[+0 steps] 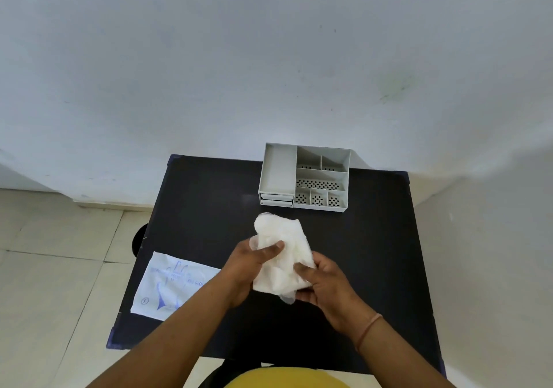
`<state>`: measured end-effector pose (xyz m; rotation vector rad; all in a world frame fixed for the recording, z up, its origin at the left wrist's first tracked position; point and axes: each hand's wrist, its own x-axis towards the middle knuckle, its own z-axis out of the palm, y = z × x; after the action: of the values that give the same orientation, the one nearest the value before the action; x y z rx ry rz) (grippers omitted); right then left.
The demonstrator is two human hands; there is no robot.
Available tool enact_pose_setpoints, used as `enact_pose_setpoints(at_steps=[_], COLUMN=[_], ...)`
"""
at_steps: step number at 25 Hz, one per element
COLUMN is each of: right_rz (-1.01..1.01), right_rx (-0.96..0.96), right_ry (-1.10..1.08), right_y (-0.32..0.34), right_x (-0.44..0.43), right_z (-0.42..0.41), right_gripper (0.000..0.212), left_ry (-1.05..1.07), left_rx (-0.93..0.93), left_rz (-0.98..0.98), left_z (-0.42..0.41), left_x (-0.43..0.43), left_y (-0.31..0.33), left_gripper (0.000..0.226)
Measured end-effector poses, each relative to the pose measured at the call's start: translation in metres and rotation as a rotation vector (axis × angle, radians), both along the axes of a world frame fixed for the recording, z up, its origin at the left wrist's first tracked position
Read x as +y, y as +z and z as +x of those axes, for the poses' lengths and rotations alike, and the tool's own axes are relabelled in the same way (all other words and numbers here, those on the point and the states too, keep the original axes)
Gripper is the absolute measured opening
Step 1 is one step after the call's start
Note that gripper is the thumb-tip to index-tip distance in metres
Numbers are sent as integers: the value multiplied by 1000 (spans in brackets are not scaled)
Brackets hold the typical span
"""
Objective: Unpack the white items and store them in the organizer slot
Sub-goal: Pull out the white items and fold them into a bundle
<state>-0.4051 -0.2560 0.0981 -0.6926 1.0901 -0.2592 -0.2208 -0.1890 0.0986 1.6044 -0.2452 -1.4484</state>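
A crumpled bundle of white gloves (281, 253) is held above the middle of the black table (203, 208). My left hand (250, 265) grips its left side with the thumb pressed on top. My right hand (321, 282) holds its lower right edge. The grey organizer (305, 176) stands at the table's far edge, beyond the bundle; its long left slot (278, 169) looks empty. The opened glove wrapper (173, 285), white with blue print, lies flat at the table's left edge, partly under my left forearm.
A pale wall rises right behind the table. Tiled floor shows to the left. The organizer's right half has several small perforated compartments (320, 184) and shallow drawers (276, 199) under the long slot. A yellow garment (287, 378) fills the bottom edge.
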Motion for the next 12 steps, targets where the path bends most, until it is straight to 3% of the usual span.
enact_pose_setpoints(at_steps=[4, 8, 12], right_rz=[74, 316, 219], right_rx=[-114, -312, -216], right_ry=[-77, -275, -317], right_y=[0, -6, -20], right_x=[-3, -3, 9], right_z=[11, 17, 34], right_gripper=[36, 50, 41], left_ry=[57, 255, 184], left_rx=[65, 357, 261], left_rz=[11, 16, 35], left_z=[17, 18, 10], left_x=[-7, -11, -11], left_y=[-11, -23, -35], left_gripper=[27, 41, 35])
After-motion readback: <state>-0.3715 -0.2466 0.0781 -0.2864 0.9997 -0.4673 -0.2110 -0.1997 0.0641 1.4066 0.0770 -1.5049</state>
